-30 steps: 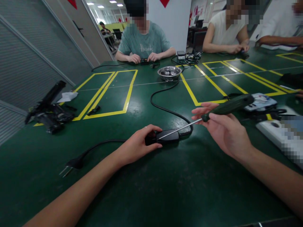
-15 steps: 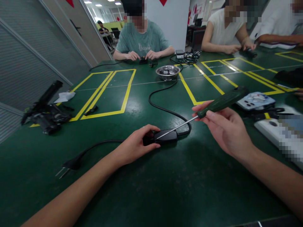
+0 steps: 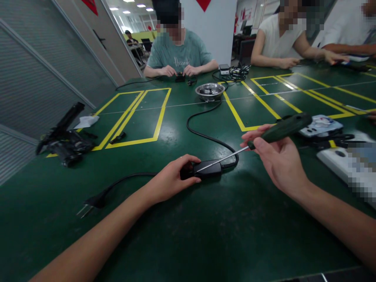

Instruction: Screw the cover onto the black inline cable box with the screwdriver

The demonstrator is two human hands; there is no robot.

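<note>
A black rectangular box on a power cord (image 3: 208,169) lies on the green table, and my left hand (image 3: 172,178) grips its left end between thumb and fingers. My right hand (image 3: 277,158) is closed round a screwdriver with a dark green handle (image 3: 288,127). Its thin metal shaft slants down to the left, the tip at the top of the box near my left fingertips. Whether the tip sits in a screw is too small to tell. One cord leads left to a two-pin plug (image 3: 95,200); the other, a thicker black cable (image 3: 202,135), curves away towards the bowl.
A metal bowl (image 3: 210,92) with small parts stands mid-table. Black equipment (image 3: 66,141) lies at the left, a phone (image 3: 323,124) and white power strip (image 3: 335,160) at the right. Yellow tape marks the table. Co-workers sit opposite, near a cable bundle (image 3: 235,73).
The view has shifted slightly, so most things appear a little further right. The screwdriver handle tilts a bit flatter. A co-worker at the right has reached an arm out to the right.
</note>
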